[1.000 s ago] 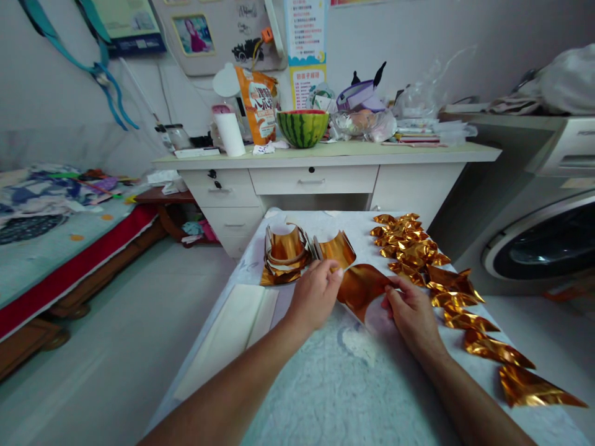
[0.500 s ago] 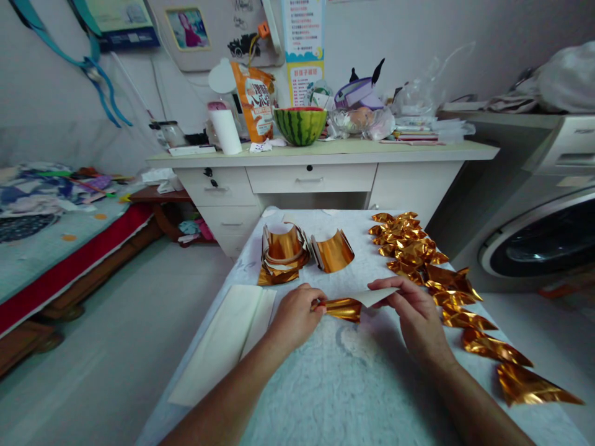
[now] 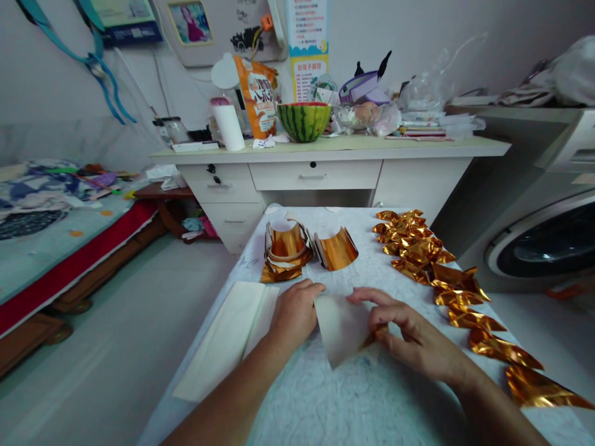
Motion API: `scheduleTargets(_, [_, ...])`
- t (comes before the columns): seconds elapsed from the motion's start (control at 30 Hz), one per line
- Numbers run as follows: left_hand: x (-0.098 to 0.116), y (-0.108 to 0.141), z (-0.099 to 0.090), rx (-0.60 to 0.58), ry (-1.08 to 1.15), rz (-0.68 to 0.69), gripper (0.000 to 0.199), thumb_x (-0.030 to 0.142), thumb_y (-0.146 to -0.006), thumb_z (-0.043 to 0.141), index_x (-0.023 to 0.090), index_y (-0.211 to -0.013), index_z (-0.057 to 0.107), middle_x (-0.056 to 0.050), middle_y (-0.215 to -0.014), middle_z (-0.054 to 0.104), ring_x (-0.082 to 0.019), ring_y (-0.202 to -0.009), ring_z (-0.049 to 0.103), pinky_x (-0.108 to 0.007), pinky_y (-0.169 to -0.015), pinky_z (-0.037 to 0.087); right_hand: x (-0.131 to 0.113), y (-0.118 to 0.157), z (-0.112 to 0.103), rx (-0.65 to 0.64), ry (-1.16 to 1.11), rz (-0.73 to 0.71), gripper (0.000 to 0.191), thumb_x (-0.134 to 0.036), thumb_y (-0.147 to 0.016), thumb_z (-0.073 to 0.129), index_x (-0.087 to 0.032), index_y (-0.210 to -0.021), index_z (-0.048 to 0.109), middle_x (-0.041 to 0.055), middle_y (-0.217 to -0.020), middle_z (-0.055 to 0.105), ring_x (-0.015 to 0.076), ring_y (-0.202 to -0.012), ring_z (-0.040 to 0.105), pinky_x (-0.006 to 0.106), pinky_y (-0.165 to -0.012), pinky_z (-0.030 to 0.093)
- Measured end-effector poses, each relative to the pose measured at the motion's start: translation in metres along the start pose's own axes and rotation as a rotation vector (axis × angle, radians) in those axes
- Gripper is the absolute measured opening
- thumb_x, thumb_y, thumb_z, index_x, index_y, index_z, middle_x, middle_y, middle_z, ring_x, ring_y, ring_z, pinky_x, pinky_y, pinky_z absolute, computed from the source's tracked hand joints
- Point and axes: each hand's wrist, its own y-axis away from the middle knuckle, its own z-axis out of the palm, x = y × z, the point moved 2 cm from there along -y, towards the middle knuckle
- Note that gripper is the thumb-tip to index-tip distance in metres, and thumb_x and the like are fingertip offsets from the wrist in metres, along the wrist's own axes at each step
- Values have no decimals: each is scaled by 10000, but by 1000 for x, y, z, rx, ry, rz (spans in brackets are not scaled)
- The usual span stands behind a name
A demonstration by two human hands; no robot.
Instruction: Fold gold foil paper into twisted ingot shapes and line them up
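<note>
A piece of foil paper point(image 3: 341, 328), its pale side up, spans the gap between my hands above the table. My left hand point(image 3: 297, 313) is closed on its upper left corner. The thumb and fingers of my right hand point(image 3: 404, 331) pinch its right side, where a bit of gold shows. Beyond my hands stand a stack of curved gold sheets point(image 3: 286, 248) and a smaller curved stack point(image 3: 338, 249). Folded gold foil pieces point(image 3: 504, 349) lie in a row down the right side. White paper sheets point(image 3: 223, 337) lie beside my left forearm.
A cloth-covered table point(image 3: 325, 409) carries these things. Behind it is a white desk point(image 3: 316, 155) with a cut watermelon point(image 3: 304, 122), an orange bag point(image 3: 258, 99) and plastic bags. A bed point(image 3: 69, 248) is at the left, a washing machine point(image 3: 548, 186) at the right.
The paper has opened out from a rolled gold shape to a flatter sheet with its pale side showing. My right hand has turned and moved slightly down. The view has shifted a little.
</note>
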Motion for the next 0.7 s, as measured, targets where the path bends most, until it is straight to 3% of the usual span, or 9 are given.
scheduleTargets(0.13, [2,-1,4,-76,64,66,354,34,-815,474,201,-1014,715,-44,-919,696,-188,-917,629,-279,-833,477,8,2,12,-105,-99,179,195,-296,-854,535,-202,-938,683,47,-890,686,197,-806,638,308,-725,531])
scheduleTargets(0.33, [12,6,-16,-60,-16,20,456,-20,-789,407,165,-1116,665,-82,-1049,676,-207,-1033,599,-320,-944,442,16,-3,17,-62,-103,261,184,-351,-843,582,-213,-879,699,10,-782,675,185,-752,618,275,-684,518])
scheduleTargets(0.43, [25,16,-28,-145,110,28,407,42,-860,383,166,-1159,629,-81,-1135,674,-198,-1085,599,-315,-968,426,20,-6,18,-39,-109,277,198,-368,-863,565,-213,-851,687,0,-761,662,170,-728,597,256,-660,497])
scheduleTargets(0.5, [32,23,-32,-206,217,-35,323,204,-950,371,201,-1152,623,-64,-1134,690,-208,-1070,618,-332,-937,438,23,-7,19,-11,-99,293,203,-362,-875,546,-205,-835,669,-5,-741,643,155,-692,572,242,-630,471])
scheduleTargets(0.6, [35,29,-30,-303,340,-89,286,376,-937,450,217,-1101,622,-38,-968,728,-210,-919,660,-306,-792,467,29,-8,21,11,-62,327,206,-337,-889,509,-191,-817,635,-17,-705,598,134,-643,527,231,-592,428])
scheduleTargets(0.7, [27,30,-20,-280,346,-136,140,294,-816,597,201,-914,631,-5,-826,707,-181,-776,645,-259,-676,434,32,-9,23,32,-16,337,211,-320,-892,486,-185,-798,619,-15,-694,581,134,-640,519,235,-584,414])
